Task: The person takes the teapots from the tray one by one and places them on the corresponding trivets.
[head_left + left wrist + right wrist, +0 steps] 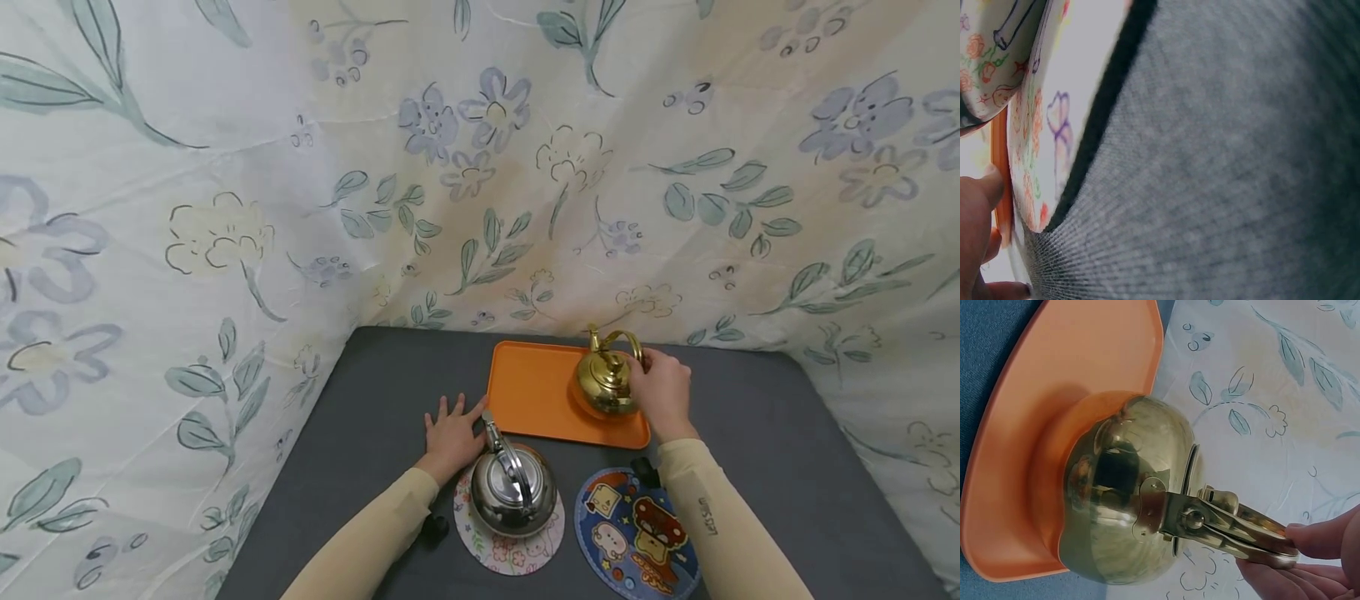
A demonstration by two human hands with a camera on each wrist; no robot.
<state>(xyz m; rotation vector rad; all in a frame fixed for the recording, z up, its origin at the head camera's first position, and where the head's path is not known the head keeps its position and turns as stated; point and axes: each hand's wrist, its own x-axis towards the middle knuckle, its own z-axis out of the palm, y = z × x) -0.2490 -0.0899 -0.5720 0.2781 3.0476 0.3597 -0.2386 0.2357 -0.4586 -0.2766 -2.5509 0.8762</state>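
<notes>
Grey table (750,433) amid floral fabric (225,208)

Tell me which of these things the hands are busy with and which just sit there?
In use:
right hand
gold kettle, held by its handle
orange tray under it
left hand, flat on the grey table

Lying about:
silver kettle on a floral mat
cartoon mat

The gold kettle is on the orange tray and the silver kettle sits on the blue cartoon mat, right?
Not quite. The silver kettle sits on the white flowery mat, not the blue cartoon mat, which has nothing on it. The head view shows this. The gold kettle is indeed on the orange tray, with the right hand at its handle.
</notes>
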